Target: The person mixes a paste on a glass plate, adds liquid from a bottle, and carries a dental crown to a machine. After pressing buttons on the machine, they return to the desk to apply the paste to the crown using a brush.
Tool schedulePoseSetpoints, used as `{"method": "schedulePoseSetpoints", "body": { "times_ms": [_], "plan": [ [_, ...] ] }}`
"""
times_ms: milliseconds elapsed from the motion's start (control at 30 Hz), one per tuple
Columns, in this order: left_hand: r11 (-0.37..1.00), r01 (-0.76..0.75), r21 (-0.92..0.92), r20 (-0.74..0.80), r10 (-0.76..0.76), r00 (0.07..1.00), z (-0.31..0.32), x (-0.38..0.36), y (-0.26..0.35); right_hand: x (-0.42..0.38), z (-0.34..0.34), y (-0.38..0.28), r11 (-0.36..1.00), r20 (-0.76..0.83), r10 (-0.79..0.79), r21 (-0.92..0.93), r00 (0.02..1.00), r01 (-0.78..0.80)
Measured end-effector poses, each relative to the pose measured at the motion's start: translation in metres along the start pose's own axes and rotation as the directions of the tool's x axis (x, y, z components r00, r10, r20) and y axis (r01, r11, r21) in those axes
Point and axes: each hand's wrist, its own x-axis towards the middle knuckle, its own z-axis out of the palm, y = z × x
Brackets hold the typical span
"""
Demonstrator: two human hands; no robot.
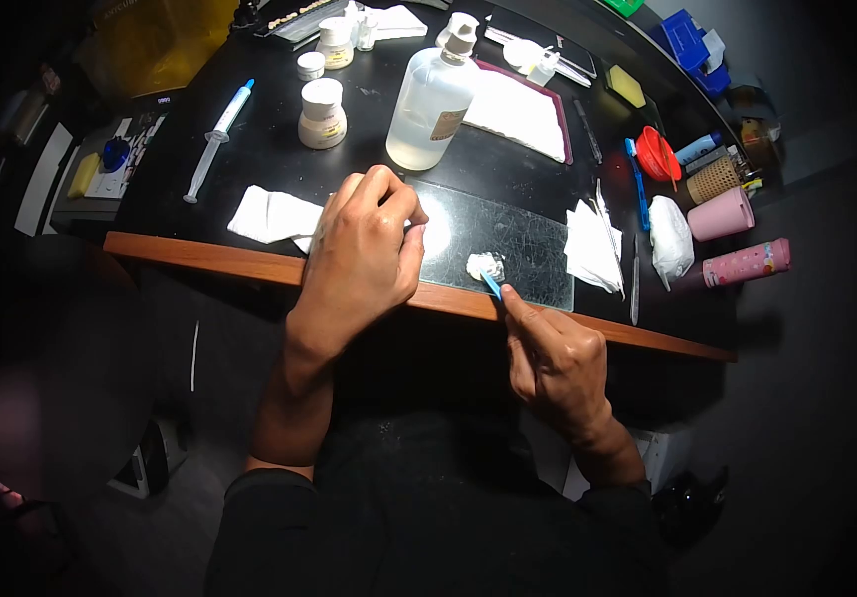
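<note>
**Soft paste on a glass slab: steady the plate, work the blade lightly**

Your left hand (364, 249) sits at centre frame, fingers curled together and pressed down on the left end of the glass slab (508, 239), which lies at the near edge of the black table (279, 149). Your right hand (553, 363), lower right of centre, has its fingers pinched shut on a thin blue spatula (491, 286), whose tip touches the small white lump of paste (484, 264) near the slab's front edge.

The paste looks soft and sticky, likely to cling to the blade rather than slide. The slab is stiff, smooth and probably slippery on the tabletop, and it can chip or crack, so hold it flat from above by its end, away from the mix, as you do now. The spatula is light and slim; a pencil-style grip low on the handle suits it.

Behind the slab, toward upper centre, stands a clear liquid bottle (433, 99), with a white jar (323, 112) to its left. Folded tissue (271, 215) lies left of your left hand.
</note>
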Motion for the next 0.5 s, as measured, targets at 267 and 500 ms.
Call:
{"method": "schedulePoseSetpoints", "body": {
  "times_ms": [267,500],
  "plan": [
    [1.0,-0.003,0.009,-0.004,0.003,1.0,0.0,-0.0006,-0.0004,-0.001,-0.0006,0.0016,1.0,-0.004,0.004,-0.001,1.0,-0.004],
    [1.0,0.001,0.001,-0.004,-0.001,1.0,0.0003,-0.0004,0.0,0.0013,-0.009,0.004,0.991,0.05,0.087,0.098,0.995,-0.092]
  ]
}}
